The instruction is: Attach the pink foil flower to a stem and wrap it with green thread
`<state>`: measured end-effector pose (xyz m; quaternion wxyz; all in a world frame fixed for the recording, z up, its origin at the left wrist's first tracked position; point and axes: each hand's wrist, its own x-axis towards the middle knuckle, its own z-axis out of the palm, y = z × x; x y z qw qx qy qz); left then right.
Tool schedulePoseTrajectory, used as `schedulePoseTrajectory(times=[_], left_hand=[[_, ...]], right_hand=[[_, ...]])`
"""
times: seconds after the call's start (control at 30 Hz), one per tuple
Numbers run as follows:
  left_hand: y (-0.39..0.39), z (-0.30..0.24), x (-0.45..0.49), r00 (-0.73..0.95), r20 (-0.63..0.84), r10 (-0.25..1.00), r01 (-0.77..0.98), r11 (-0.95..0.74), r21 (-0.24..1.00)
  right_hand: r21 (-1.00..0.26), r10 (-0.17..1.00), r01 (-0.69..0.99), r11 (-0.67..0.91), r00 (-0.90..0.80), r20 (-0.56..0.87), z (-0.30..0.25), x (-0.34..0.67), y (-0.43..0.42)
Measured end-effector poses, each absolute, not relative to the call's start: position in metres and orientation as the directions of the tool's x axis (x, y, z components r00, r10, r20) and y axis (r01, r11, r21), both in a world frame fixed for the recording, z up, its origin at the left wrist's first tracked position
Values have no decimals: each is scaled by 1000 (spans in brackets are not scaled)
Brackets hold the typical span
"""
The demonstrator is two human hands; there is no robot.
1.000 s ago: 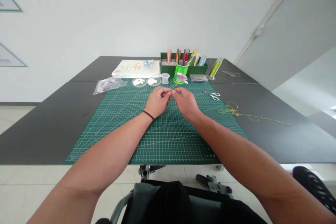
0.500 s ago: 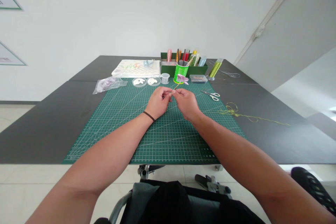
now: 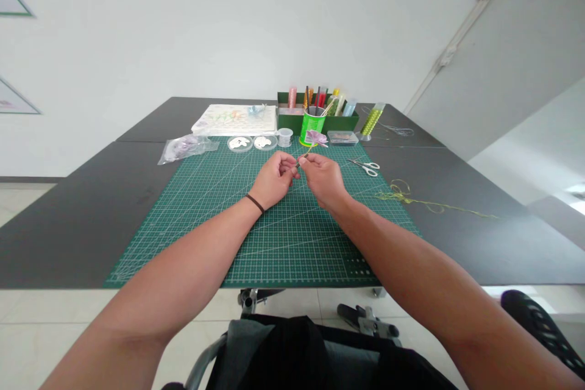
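Both my hands meet over the green cutting mat point(image 3: 192, 237), pinching the thin stem of a pale purple artificial flower point(image 3: 315, 137). Its petals point away from me, in front of the green can. My left hand point(image 3: 275, 178) has its fingers curled around the stem's lower end. Just beside it, my right hand point(image 3: 323, 178) grips the stem nearer the flower between thumb and forefinger. The stem looks yellow-green toward the flower and darker between the hands. Fingertip detail is too small to make out.
Scissors point(image 3: 365, 167) and a tangle of yellow-green thread point(image 3: 402, 194) lie on the right. Behind stand a green can point(image 3: 307, 128) of tools, a dark green box point(image 3: 292, 124) of thread spools, dishes point(image 3: 240, 144) of white pieces, and a plastic bag point(image 3: 187, 148).
The flower head has dipped slightly and turned between my fingers. A dark bit of stem now shows between my hands. The whole view has shifted a little.
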<state>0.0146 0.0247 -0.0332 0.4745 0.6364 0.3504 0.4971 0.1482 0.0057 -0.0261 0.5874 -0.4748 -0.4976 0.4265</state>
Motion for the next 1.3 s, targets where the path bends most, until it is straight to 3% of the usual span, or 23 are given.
schedulePoseTrajectory(times=[0.23, 0.5, 0.93, 1.07, 1.17, 1.3], left_hand=[[30, -43, 13, 228, 371, 900, 69, -395, 916], [31, -43, 14, 230, 356, 906, 90, -384, 919], [28, -40, 11, 262, 341, 903, 88, -374, 923], [23, -36, 9, 288, 309, 906, 246, -382, 891], [19, -32, 8, 318, 346, 882, 412, -458, 788], [16, -28, 8, 341, 385, 857, 500, -513, 698]], right_hand=[[-979, 969, -29, 202, 151, 195, -27, 150, 7], [-967, 953, 70, 246, 167, 254, -32, 153, 11], [-962, 950, 91, 259, 159, 270, -31, 153, 9], [-960, 947, 124, 251, 175, 270, -32, 154, 10], [-961, 946, 127, 246, 184, 267, -33, 155, 11], [-958, 942, 122, 259, 185, 279, -32, 155, 12]])
